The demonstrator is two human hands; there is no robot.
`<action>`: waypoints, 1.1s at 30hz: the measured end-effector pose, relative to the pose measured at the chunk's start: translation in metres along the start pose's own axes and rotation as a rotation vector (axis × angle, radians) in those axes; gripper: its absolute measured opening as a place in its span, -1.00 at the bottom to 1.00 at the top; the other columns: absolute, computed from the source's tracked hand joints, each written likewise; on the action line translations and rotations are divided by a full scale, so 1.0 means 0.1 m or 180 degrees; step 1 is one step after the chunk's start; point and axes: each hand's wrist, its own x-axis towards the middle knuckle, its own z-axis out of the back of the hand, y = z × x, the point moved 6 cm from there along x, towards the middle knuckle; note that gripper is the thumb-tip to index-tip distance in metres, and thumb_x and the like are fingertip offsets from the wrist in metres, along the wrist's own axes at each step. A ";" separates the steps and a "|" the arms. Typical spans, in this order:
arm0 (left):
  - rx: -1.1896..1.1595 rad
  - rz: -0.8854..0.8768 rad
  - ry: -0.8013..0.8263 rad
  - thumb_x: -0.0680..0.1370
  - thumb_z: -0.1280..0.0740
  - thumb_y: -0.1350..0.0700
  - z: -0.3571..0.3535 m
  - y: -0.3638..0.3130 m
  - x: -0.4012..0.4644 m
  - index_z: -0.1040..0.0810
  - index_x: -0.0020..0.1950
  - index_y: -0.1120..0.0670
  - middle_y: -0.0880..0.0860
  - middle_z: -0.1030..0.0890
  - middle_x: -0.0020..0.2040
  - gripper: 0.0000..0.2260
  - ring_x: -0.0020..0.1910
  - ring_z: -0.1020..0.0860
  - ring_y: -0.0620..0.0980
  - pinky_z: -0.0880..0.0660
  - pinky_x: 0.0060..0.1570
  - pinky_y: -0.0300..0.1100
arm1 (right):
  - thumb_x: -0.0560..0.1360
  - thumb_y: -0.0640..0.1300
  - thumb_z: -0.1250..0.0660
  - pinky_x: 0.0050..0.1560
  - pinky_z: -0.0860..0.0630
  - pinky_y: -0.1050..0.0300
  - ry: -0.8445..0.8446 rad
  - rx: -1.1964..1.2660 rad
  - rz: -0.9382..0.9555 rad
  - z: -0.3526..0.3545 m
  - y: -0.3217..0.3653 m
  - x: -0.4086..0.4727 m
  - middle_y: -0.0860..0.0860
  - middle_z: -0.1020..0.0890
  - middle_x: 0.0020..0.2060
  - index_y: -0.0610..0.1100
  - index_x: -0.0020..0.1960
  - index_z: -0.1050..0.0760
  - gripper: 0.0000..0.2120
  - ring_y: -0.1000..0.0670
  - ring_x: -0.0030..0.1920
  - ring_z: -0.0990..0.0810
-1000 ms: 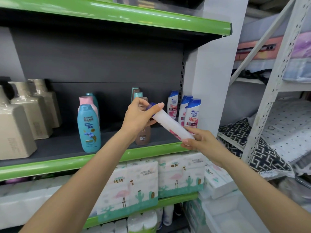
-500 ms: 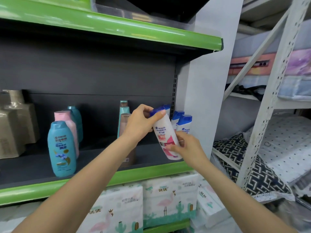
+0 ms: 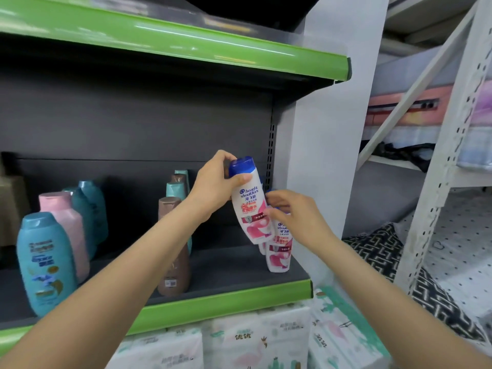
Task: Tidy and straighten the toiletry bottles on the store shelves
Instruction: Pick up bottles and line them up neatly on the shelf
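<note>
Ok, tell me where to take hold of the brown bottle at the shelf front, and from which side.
Grip the brown bottle round its narrower upper body, just under the cap, coming from the front right. It stands upright at the shelf edge, that side looks open, and teal bottles crowd close behind it.

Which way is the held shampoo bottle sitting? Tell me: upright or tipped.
Tipped: the bottle leans, blue cap up-left, base off the shelf.

Both arms outstretched, left hand (image 3: 213,187) and right hand (image 3: 295,217) curled.
</note>
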 end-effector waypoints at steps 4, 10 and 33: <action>0.1048 -0.0143 -0.0299 0.47 -0.42 0.09 -0.11 0.08 0.26 -0.40 0.21 0.10 0.10 -0.49 0.17 -0.63 0.07 -0.48 0.04 -0.45 0.10 -0.06 | 0.50 -0.22 -0.36 -0.04 -0.45 0.42 -0.0395 -0.0026 -0.0018 0.28 -0.19 0.32 -0.05 -0.64 0.02 -0.22 0.12 -0.58 -0.79 0.08 -0.05 -0.55; 0.1191 0.0223 -0.0476 0.45 -0.44 0.13 -0.25 0.38 0.62 -0.44 0.17 0.12 0.13 -0.50 0.14 -0.67 -0.01 -0.46 0.03 -0.41 -0.02 -0.13 | 0.48 -0.21 -0.38 0.00 -0.35 0.34 0.0129 -0.0350 -0.0344 0.33 -0.62 0.84 -0.12 -0.64 0.08 -0.23 0.16 -0.57 -0.74 0.02 -0.02 -0.55; 0.0737 0.0783 0.0400 0.52 -0.35 0.21 -0.81 1.20 1.09 -0.42 0.34 0.07 0.12 -0.47 0.29 -0.61 0.23 -0.48 0.11 -0.55 0.05 -0.03 | 0.50 -0.16 -0.37 -0.17 -0.57 0.36 0.1205 0.0547 -0.0416 0.05 -1.01 1.04 0.08 -0.61 -0.17 -0.15 0.13 -0.57 -0.78 0.15 -0.17 -0.58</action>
